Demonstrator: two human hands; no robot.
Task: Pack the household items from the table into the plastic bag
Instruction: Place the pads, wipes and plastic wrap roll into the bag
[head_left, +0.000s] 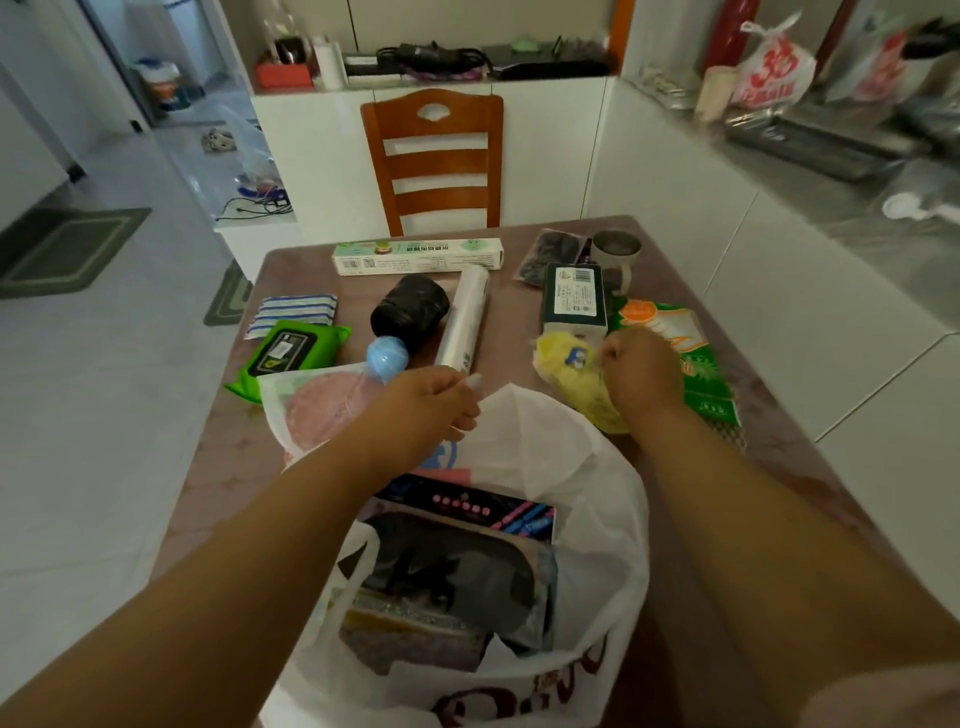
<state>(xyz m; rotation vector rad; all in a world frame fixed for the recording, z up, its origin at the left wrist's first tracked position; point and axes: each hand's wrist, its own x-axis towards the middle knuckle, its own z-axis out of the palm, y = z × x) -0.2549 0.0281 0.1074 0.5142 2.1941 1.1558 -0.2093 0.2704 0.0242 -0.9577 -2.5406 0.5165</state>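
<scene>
Head view: 1 white plastic bag (582, 467) stands open at the near edge of the worktop (519, 244), holding several dark and patterned packets, too overlapped to count. The left hand (431, 410) pinches the bag's far rim, fingers pressed together. The right hand (641, 374) is closed in a loose fist on 1 yellow packet (566, 364) lying just right of the bag.

Loose on the worktop: 1 green wipes pack (288, 356); 1 striped cloth (293, 312); 1 pink packet (317, 410), partly under the left hand; 1 blue ball (385, 357); 1 black roll (410, 312); 1 clear film roll (464, 317); 1 long white-and-green box (418, 255); 1 dark box with a white label (574, 301); 1 green-and-orange packet (675, 332); 1 clear pouch of dark pieces (550, 254); 1 mug (615, 249).

The worktop is covered in a dull mauve cloth. 1 wooden chair (434, 156) stands at its far side. Behind it run white cabinets, their tops cluttered; the floor is pale tile with 2 green mats (67, 249) at left.
</scene>
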